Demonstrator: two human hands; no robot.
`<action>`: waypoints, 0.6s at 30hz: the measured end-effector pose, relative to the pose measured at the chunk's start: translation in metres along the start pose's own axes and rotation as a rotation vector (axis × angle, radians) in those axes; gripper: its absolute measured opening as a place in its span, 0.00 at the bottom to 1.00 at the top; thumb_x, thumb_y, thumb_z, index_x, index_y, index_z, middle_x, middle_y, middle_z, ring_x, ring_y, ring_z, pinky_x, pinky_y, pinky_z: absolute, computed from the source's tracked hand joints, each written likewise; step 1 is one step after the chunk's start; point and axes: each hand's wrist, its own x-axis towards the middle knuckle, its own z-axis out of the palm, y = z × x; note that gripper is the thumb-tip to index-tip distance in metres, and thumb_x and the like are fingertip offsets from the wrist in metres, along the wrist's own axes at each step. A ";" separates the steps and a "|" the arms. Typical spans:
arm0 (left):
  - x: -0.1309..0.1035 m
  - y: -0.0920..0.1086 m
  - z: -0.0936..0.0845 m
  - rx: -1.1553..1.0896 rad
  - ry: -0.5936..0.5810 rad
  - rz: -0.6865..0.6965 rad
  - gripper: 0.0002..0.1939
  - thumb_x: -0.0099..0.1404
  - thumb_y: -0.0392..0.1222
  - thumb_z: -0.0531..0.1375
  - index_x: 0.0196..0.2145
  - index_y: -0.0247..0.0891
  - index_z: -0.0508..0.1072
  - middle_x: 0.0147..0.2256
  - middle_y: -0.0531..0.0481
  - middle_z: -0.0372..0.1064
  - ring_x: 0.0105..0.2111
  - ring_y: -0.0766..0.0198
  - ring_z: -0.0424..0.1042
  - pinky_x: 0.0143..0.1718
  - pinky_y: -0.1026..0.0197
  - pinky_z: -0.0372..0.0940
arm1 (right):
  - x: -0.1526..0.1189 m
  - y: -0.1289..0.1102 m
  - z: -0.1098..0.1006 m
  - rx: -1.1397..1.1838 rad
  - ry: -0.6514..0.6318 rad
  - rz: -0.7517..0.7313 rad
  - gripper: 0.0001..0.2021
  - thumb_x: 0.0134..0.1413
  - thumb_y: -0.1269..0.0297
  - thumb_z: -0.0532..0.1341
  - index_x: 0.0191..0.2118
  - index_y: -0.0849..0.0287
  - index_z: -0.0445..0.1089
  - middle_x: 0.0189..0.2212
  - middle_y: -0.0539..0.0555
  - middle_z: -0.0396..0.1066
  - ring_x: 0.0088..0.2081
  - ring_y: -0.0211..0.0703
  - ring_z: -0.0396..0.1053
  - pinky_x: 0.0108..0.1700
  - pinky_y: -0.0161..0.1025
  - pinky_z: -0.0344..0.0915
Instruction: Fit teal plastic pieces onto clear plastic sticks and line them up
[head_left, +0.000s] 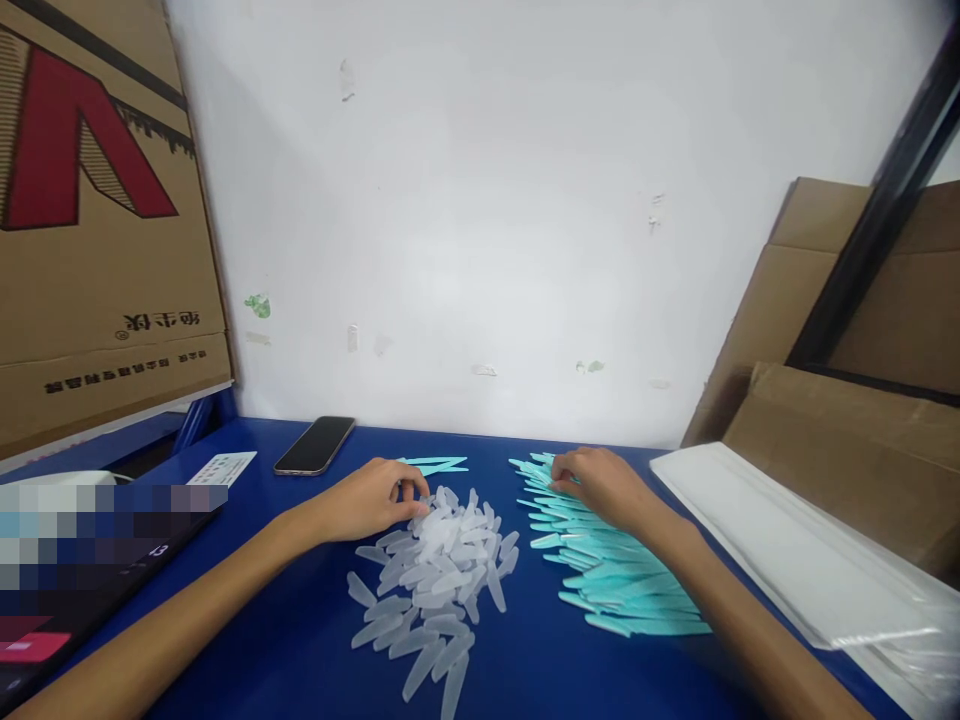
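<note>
A heap of translucent whitish blade-shaped pieces lies in the middle of the blue table. At the heap's upper left edge is my left hand, fingers curled, thumb and fingertips at the pieces; what they pinch is too small to make out. To the right, many slim turquoise pieces lie in a long row. My right hand is over the far end of that row with its fingers bent onto the turquoise pieces. Behind my left hand a few turquoise pieces lie apart from the row.
A phone and a printed card lie at the back left, with a dark screen device nearer. Clear plastic bags lie at the right. Cardboard stands behind them, and a large box stands at the left.
</note>
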 end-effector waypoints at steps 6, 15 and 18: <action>0.003 -0.004 0.001 -0.127 -0.050 -0.063 0.17 0.60 0.55 0.61 0.39 0.39 0.74 0.29 0.51 0.74 0.28 0.61 0.70 0.27 0.64 0.60 | -0.002 -0.002 -0.004 -0.069 0.050 0.000 0.06 0.63 0.63 0.59 0.37 0.54 0.73 0.27 0.51 0.76 0.32 0.45 0.74 0.31 0.36 0.55; 0.004 -0.001 -0.007 -0.408 0.069 -0.071 0.19 0.61 0.54 0.63 0.43 0.38 0.73 0.31 0.50 0.73 0.28 0.64 0.70 0.29 0.64 0.63 | -0.007 -0.019 -0.016 0.039 0.228 -0.053 0.11 0.71 0.56 0.48 0.48 0.53 0.63 0.25 0.48 0.73 0.23 0.42 0.68 0.25 0.35 0.53; 0.004 0.006 -0.007 -0.463 0.151 -0.088 0.19 0.61 0.55 0.63 0.40 0.37 0.76 0.29 0.49 0.74 0.27 0.65 0.70 0.22 0.66 0.58 | -0.010 -0.036 -0.017 0.122 0.295 -0.130 0.12 0.71 0.56 0.47 0.49 0.52 0.64 0.31 0.50 0.76 0.26 0.40 0.70 0.27 0.35 0.56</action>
